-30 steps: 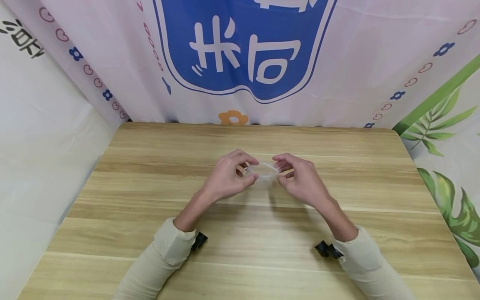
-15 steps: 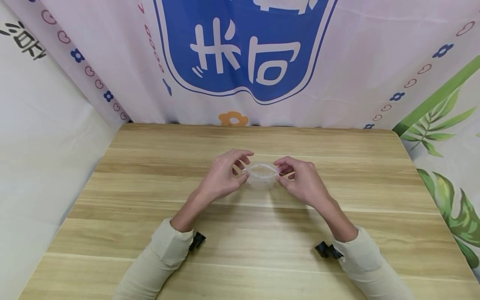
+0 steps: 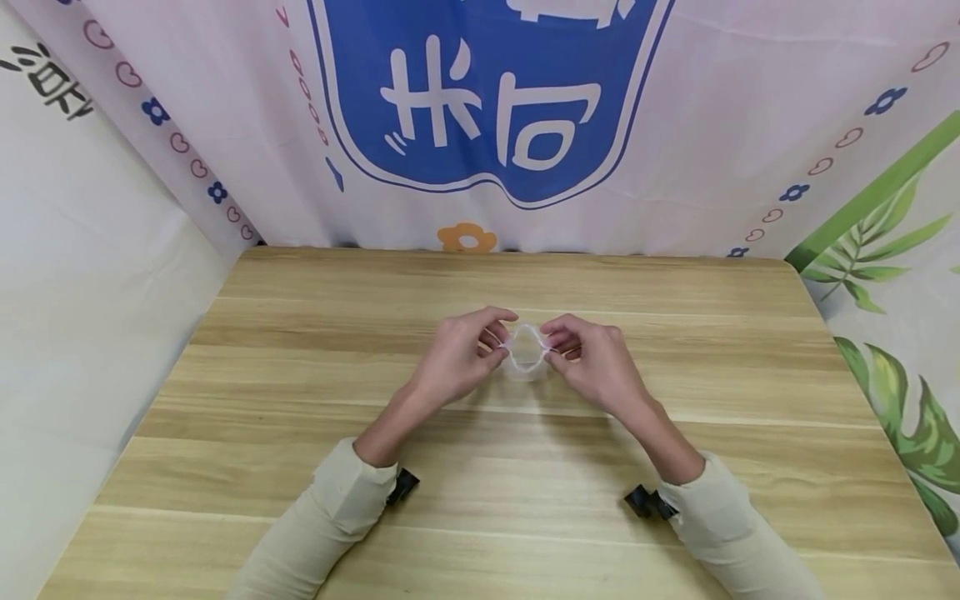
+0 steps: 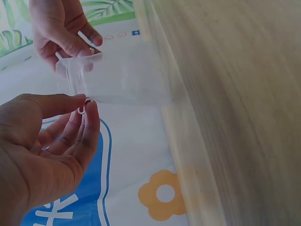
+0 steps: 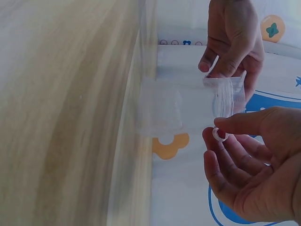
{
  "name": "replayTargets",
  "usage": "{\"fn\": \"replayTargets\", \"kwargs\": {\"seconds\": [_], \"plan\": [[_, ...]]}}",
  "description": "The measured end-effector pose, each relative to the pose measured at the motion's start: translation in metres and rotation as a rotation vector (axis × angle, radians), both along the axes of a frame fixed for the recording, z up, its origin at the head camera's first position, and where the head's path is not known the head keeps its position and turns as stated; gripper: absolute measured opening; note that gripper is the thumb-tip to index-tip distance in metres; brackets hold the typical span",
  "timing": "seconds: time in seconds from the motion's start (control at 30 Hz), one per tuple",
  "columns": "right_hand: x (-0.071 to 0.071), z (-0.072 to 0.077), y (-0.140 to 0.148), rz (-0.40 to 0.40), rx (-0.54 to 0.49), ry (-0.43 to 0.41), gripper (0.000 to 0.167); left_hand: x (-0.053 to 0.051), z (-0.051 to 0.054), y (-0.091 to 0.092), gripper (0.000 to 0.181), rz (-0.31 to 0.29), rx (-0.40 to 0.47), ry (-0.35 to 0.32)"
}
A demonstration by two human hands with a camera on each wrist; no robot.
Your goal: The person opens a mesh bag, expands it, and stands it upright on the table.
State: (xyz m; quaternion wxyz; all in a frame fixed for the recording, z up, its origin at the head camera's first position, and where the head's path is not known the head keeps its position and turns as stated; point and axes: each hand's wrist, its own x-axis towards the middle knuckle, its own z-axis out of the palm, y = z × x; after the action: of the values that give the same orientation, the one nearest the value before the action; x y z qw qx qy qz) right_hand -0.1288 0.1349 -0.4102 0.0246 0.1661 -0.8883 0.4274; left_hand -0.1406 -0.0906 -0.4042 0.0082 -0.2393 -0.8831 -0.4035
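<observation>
A clear plastic zip bag point(image 3: 527, 360) stands upright between the two hands near the middle of the table, its mouth spread into a rounded gap. At its left edge, my left hand point(image 3: 459, 357) pinches the rim between thumb and index finger. Opposite, the thumb and fingers of my right hand point(image 3: 597, 365) pinch the right edge. In the left wrist view the transparent bag point(image 4: 129, 77) extends toward the tabletop. The right wrist view shows the bag's side point(image 5: 174, 106) smooth and see-through, with nothing visible inside. Whether its bottom touches the wood cannot be told.
The wood-grain table point(image 3: 262, 433) spreads around both forearms. A printed curtain point(image 3: 247, 100) with a blue emblem hangs along the back edge, and more cloth hangs at the sides. Black camera mounts point(image 3: 403, 485) sit at both wrists.
The bag's mouth has gone from a narrow slit to a wide, rounded gap. My left hand shifted outward, then back in; my right hand edged slightly left.
</observation>
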Motion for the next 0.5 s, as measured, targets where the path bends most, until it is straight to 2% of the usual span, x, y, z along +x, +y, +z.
{"fn": "replayTargets", "kwargs": {"seconds": [0.3, 0.5], "plan": [[-0.002, 0.002, 0.004, 0.008, 0.029, -0.05, 0.031, -0.001, -0.001, -0.002, 0.042, 0.013, 0.017, -0.025], [-0.003, 0.005, 0.013, 0.025, 0.103, -0.06, 0.042, -0.002, 0.001, -0.008, 0.043, 0.021, -0.034, -0.01]]}}
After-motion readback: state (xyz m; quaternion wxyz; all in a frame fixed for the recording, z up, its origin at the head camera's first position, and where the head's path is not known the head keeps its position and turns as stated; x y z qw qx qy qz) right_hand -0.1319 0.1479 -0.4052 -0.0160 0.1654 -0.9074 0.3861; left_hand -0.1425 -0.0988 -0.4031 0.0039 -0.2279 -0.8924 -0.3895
